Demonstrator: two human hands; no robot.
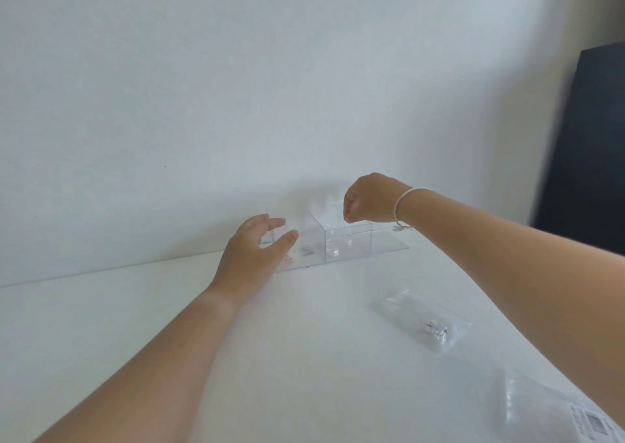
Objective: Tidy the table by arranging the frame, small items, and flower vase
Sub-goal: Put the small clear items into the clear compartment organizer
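A clear plastic organiser box [348, 243] with several compartments stands at the back of the white table [135, 307], against the wall. Small items lie in its compartments. My left hand [253, 249] reaches to the box's left end with straight, spread fingers, and I cannot tell whether it touches the box. My right hand [368, 202] hovers over the tall middle compartment with its fingers curled downward; whether it holds anything is hidden. A small clear bag [422, 320] with shiny little pieces lies on the table at the right.
A larger clear plastic bag with a printed label [588, 425] lies at the table's lower right corner. A dark panel [588, 138] stands at the far right. The wall runs right behind the box.
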